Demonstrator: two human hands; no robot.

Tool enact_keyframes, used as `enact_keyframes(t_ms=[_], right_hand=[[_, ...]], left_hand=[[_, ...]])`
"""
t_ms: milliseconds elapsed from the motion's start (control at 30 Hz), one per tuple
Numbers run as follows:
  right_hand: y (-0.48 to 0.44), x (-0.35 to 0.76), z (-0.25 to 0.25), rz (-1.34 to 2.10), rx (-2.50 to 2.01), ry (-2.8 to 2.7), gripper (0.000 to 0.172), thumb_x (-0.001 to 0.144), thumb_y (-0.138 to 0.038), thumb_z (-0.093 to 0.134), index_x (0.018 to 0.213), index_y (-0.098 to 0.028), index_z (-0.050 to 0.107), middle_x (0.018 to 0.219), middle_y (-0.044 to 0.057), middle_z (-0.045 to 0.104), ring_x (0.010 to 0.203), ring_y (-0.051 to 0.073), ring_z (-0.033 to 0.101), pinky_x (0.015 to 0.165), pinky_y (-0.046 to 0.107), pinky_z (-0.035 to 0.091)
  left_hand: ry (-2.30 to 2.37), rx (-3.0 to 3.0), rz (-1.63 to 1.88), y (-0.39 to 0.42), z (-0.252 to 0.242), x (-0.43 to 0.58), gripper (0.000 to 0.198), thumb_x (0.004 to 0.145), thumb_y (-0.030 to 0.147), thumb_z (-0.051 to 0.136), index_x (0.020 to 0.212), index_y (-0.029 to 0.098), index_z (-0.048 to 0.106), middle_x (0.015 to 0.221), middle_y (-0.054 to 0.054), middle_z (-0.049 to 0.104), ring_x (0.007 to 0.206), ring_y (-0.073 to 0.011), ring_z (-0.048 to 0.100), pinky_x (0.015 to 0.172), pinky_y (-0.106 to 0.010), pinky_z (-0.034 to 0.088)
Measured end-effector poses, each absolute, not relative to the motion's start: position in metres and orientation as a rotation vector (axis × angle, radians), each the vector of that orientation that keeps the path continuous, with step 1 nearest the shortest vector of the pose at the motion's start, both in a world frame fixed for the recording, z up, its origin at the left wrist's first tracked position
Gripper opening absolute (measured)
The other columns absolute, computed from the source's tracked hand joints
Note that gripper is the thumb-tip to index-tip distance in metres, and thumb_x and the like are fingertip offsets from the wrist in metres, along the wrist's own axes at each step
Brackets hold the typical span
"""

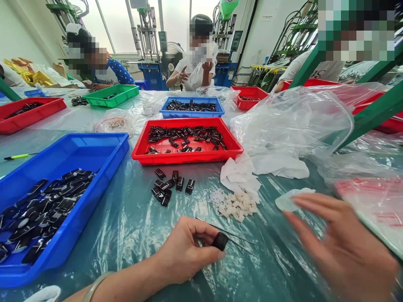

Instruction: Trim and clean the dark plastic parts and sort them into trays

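Between the thumb and fingers of my left hand [192,251] is a small black part [220,241], held above the plastic-covered table. Thin metal tweezers [241,242] lie beside it, their tips pointing right; their rear end is partly behind my left fingers. My right hand [343,247], blurred, is at the right with thumb and fingers apart and nothing between them, close to a pale translucent piece [291,201]. Several black parts [165,184] lie loose on the table beyond my left hand. A pile of small cream pieces [237,205] sits between the hands, farther back.
A blue tray [78,218] of black parts stands at left, a red tray [189,158] of black parts at centre. Behind it is another blue tray [192,114]. Clear plastic bags [292,121] and a green frame bar [374,113] are at right. People sit across the table.
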State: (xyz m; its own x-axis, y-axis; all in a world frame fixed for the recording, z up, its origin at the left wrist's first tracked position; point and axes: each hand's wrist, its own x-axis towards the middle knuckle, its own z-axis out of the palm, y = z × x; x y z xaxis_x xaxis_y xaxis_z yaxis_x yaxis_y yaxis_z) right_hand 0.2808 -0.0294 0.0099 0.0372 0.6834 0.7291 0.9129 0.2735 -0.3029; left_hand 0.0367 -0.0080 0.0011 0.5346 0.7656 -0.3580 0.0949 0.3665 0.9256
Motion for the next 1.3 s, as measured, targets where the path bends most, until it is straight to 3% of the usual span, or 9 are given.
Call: enact_keyframes(t_ms=[67, 200, 300, 467, 700, 867, 1167, 1300], right_hand=[[-0.029, 0.264, 0.015, -0.201, -1.229, -2.022, 0.018, 0.079, -0.015, 0.058, 0.095, -0.024, 0.057, 0.087, 0.005, 0.061, 0.086, 0.019, 0.057, 0.075, 0.034, 0.047], [-0.013, 0.234, 0.013, 0.046, -1.192, -2.276, 0.016, 0.083, -0.011, 0.05, 0.096, -0.02, 0.055, 0.088, 0.005, 0.062, 0.089, 0.02, 0.054, 0.075, 0.035, 0.043], [-0.001, 0.222, 0.005, 0.063, -1.282, -2.308, 0.016, 0.083, -0.014, 0.051, 0.097, -0.019, 0.057, 0.087, 0.005, 0.063, 0.085, 0.021, 0.053, 0.072, 0.037, 0.039], [0.004, 0.218, -0.007, 0.076, -1.272, -2.281, 0.012, 0.084, -0.012, 0.048, 0.083, -0.019, 0.059, 0.077, 0.003, 0.062, 0.078, 0.019, 0.053, 0.072, 0.038, 0.036], [0.005, 0.223, -0.012, 0.139, -1.214, -2.184, 0.013, 0.084, -0.009, 0.047, 0.083, -0.018, 0.056, 0.077, 0.002, 0.062, 0.075, 0.015, 0.054, 0.07, 0.033, 0.039], [0.004, 0.224, -0.011, 0.135, -1.187, -2.144, 0.018, 0.085, -0.011, 0.047, 0.096, -0.02, 0.058, 0.08, 0.003, 0.061, 0.076, 0.016, 0.055, 0.071, 0.034, 0.043], [-0.019, 0.222, 0.005, 0.41, -1.118, -2.034, 0.016, 0.083, -0.011, 0.05, 0.093, -0.02, 0.059, 0.081, 0.003, 0.061, 0.072, 0.012, 0.061, 0.06, 0.021, 0.05], [-0.027, 0.213, 0.004, 0.499, -1.008, -2.027, 0.02, 0.081, -0.007, 0.05, 0.094, -0.019, 0.059, 0.083, 0.004, 0.063, 0.076, 0.013, 0.062, 0.064, 0.02, 0.052]], left_hand=[[0.939, 1.143, 0.51, -0.008, 0.001, 0.037, 0.014, 0.06, 0.015, 0.067, 0.073, 0.009, 0.069, 0.061, -0.001, 0.059, 0.052, -0.0059, 0.045, 0.047, -0.016, 0.035], [0.958, 1.171, 0.505, -0.009, 0.0, 0.037, 0.014, 0.06, 0.013, 0.065, 0.073, 0.01, 0.068, 0.062, -0.001, 0.058, 0.052, -0.0062, 0.045, 0.048, -0.017, 0.035], [0.962, 1.205, 0.514, -0.01, -0.001, 0.036, 0.013, 0.059, 0.011, 0.063, 0.071, 0.009, 0.066, 0.063, -0.002, 0.059, 0.057, -0.0077, 0.046, 0.051, -0.017, 0.036], [0.993, 1.3, 0.483, -0.009, 0.001, 0.036, 0.012, 0.06, 0.01, 0.06, 0.07, 0.01, 0.065, 0.064, -0.001, 0.059, 0.058, -0.0078, 0.046, 0.052, -0.017, 0.035], [1.035, 1.352, 0.419, -0.008, -0.003, 0.035, 0.011, 0.061, 0.015, 0.062, 0.071, 0.012, 0.065, 0.055, 0.003, 0.051, 0.049, -0.0056, 0.037, 0.046, -0.018, 0.029], [1.031, 1.356, 0.417, -0.008, -0.004, 0.035, 0.01, 0.061, 0.015, 0.061, 0.071, 0.012, 0.064, 0.055, 0.003, 0.052, 0.05, -0.0058, 0.042, 0.048, -0.016, 0.033], [1.032, 1.256, 0.397, -0.007, -0.009, 0.035, 0.012, 0.061, 0.015, 0.058, 0.072, 0.012, 0.062, 0.051, 0.003, 0.051, 0.047, -0.0087, 0.048, 0.047, -0.019, 0.037], [1.04, 1.278, 0.409, -0.008, -0.011, 0.035, 0.012, 0.061, 0.015, 0.058, 0.072, 0.013, 0.061, 0.049, 0.003, 0.05, 0.047, -0.01, 0.05, 0.046, -0.019, 0.036]])
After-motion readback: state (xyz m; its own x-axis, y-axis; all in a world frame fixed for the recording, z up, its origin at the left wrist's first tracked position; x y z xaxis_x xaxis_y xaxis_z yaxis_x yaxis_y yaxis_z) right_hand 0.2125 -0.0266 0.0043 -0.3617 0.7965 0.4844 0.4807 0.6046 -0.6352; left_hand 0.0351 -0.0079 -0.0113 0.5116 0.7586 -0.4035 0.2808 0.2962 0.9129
